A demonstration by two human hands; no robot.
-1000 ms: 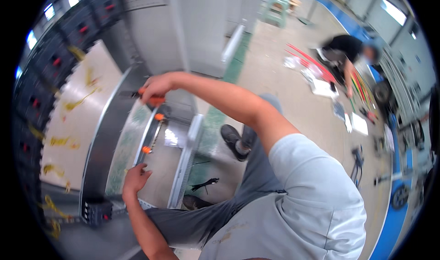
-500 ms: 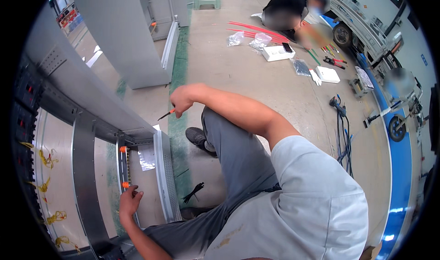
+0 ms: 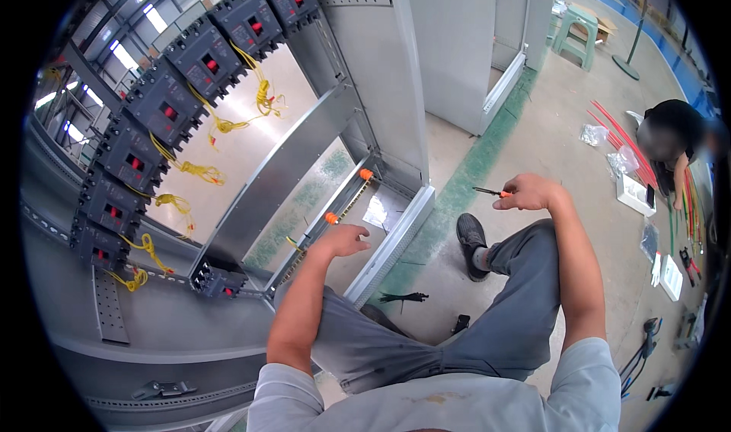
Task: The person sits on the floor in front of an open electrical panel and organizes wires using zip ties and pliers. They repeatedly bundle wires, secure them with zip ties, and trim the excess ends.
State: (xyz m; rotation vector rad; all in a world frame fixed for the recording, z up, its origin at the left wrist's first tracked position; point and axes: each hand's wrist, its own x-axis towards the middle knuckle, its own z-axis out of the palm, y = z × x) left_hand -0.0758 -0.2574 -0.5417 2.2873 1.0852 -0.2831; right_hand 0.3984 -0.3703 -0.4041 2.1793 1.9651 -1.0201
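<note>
My right hand [image 3: 527, 193] is closed round the orange handle of a screwdriver [image 3: 487, 191], its dark shaft pointing left above the floor near my shoe. My left hand [image 3: 344, 240] reaches into the lower part of a grey metal cabinet frame [image 3: 392, 230], fingers apart and holding nothing. Just beyond its fingers is a ribbed orange insulator [image 3: 332, 218]; a second orange insulator [image 3: 366, 175] sits farther along the same strip [image 3: 352, 197]. A clear plastic bag [image 3: 378, 213] lies on the floor inside the frame.
Several dark circuit breakers [image 3: 172, 112] with yellow wire bundles [image 3: 202, 173] line the cabinet at left. Black cable ties [image 3: 403, 297] lie by the frame. At right a person [image 3: 670, 135] crouches beside red strips [image 3: 620, 139] and a white box [image 3: 635, 196]. A green stool [image 3: 577, 36] stands far back.
My view has swung left, bringing the circuit breakers into sight. The left hand has drawn slightly away from the nearer orange insulator. The screwdriver stays in my right hand.
</note>
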